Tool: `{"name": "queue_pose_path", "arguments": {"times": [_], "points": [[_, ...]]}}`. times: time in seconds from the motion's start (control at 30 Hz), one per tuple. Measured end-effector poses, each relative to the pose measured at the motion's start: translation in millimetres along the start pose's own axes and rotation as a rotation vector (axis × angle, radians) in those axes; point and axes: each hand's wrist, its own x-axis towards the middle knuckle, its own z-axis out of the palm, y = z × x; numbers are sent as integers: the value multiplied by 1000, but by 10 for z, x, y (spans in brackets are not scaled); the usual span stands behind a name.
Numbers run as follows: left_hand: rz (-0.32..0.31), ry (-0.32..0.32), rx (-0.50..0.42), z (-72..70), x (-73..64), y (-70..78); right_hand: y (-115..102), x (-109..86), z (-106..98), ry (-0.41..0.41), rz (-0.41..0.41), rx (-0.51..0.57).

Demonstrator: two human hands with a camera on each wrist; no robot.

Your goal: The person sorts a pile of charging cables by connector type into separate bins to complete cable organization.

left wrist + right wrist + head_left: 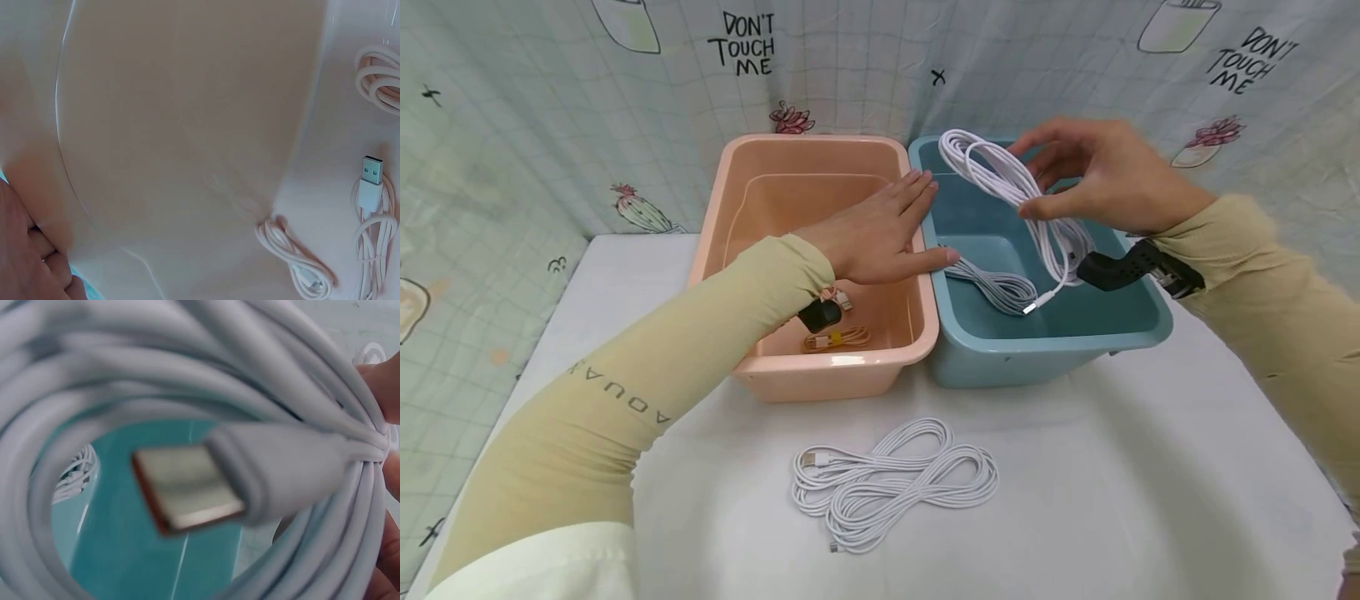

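My right hand (1097,171) pinches a coiled white charging cable (996,171) between thumb and fingers, above the blue bin (1045,362). One end of this cable hangs down inside the bin. In the right wrist view its metal-tipped plug (275,472) shows large and blurred in front of the loops. My left hand (883,229) lies palm down with straight fingers across the adjoining rims of the pink bin (827,383) and the blue bin. Below the held coil, a bundled grey-white cable (1000,287) lies in the blue bin.
On the white table (715,500) in front of the bins lies another white cable (917,475), looped in a figure eight. Several small bundled cables, one with a USB plug (370,187), lie in the pink bin. A printed curtain (850,75) hangs close behind.
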Motion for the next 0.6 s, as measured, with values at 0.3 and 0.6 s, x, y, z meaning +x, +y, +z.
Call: {"name": "queue_pose_path", "arguments": {"times": [0.3,0.6], "points": [[-1,-1,1,-11,-3,11,187,102,110,1,61,49],[4,3,12,-10,5,10,334,197,178,-31,112,39]]}}
